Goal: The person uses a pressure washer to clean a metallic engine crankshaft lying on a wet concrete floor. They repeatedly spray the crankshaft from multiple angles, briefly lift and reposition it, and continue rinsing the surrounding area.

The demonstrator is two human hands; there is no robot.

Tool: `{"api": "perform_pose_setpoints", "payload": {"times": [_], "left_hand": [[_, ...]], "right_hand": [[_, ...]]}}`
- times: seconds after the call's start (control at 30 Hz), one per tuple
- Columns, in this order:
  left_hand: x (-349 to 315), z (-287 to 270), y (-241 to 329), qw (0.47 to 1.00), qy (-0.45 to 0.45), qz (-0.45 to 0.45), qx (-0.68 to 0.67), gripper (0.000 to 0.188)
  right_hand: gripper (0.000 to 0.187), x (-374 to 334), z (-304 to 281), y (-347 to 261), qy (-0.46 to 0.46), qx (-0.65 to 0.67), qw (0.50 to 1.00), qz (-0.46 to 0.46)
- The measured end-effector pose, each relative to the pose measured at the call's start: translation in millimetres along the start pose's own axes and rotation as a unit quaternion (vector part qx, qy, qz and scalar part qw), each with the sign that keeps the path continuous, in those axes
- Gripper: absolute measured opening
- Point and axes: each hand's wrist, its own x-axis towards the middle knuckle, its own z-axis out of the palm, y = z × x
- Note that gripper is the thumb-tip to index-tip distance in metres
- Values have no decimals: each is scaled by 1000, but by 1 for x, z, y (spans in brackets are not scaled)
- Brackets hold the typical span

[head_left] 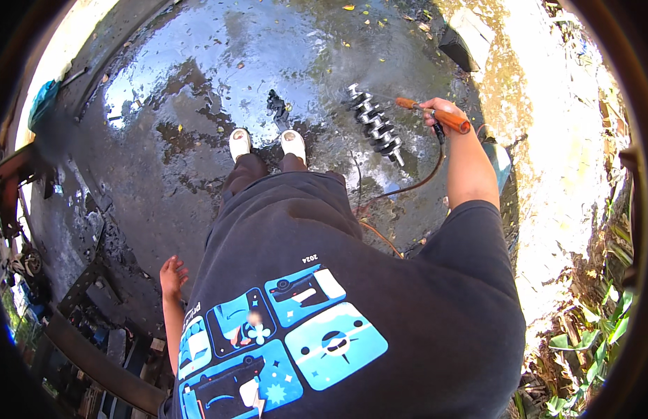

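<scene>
My right hand (442, 117) is closed around an orange and black spray gun (451, 121), its orange front end pointing left toward a metal crankshaft (377, 127). A faint spray seems to reach from the gun to the crankshaft's far end. The crankshaft lies on the wet floor, apart from my hand. From the gun a dark hose (435, 167) curves down and left. My left hand (173, 278) hangs beside my body with its fingers loosely apart, holding nothing.
A small black part (276, 105) lies in front of my shoes. A dark block (461, 47) stands at the far right, beside the sunlit ground (547, 167). Metal frames and machine parts (104, 300) crowd the lower left. Water covers much of the dark floor (149, 167).
</scene>
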Motion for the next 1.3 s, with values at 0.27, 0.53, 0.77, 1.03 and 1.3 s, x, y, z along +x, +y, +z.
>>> {"api": "perform_pose_setpoints", "payload": {"times": [0.27,0.53,0.77,1.03,1.3], "left_hand": [[0,-8,-14,1000,-14,7,-4,39],[-6,-3,-11,1000,-11,15,-6,39],[-12,2,-7,1000,0,19,19,40],[-8,2,-11,1000,0,10,12,40],[-9,5,-9,1000,1,16,15,42]], "right_hand": [[16,-1,1,-10,7,-15,999,30],[15,1,0,-9,0,-37,999,13],[15,3,-1,-10,-16,-36,999,18],[14,-3,1,-10,-8,-42,999,9],[14,6,-5,-10,-26,-28,999,24]]}}
